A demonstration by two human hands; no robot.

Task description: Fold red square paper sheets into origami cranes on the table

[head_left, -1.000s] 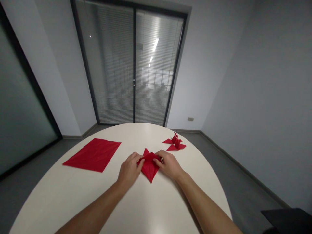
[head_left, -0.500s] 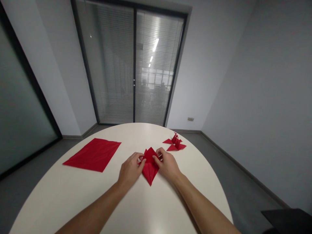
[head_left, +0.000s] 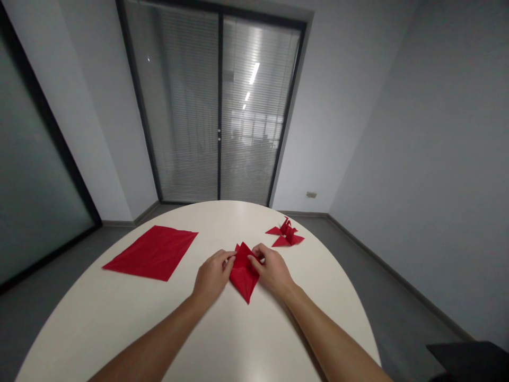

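Between my hands is a folded piece of red origami paper (head_left: 244, 278), roughly diamond-shaped, its point toward me and a raised flap at the far side. My left hand (head_left: 213, 271) pinches its left edge between thumb and fingers. On the opposite edge, my right hand (head_left: 273, 266) grips the paper with thumb in front and fingers partly hidden behind. Red folded paper cranes (head_left: 287, 233) stand beyond my right hand; they overlap, so I cannot tell how many. To the left lies a flat red paper sheet (head_left: 153, 253) with faint creases.
A round white table (head_left: 210, 345) carries all the paper. Behind it stand glass panels with blinds (head_left: 191, 116) in dark frames. A dark object (head_left: 471, 358), perhaps a chair, shows at the lower right. Plain walls (head_left: 433, 159) rise on the right.
The folded paper has turned slightly between my hands, its near point shifting right and its far tip left. My left fingers have moved a little along its edge.
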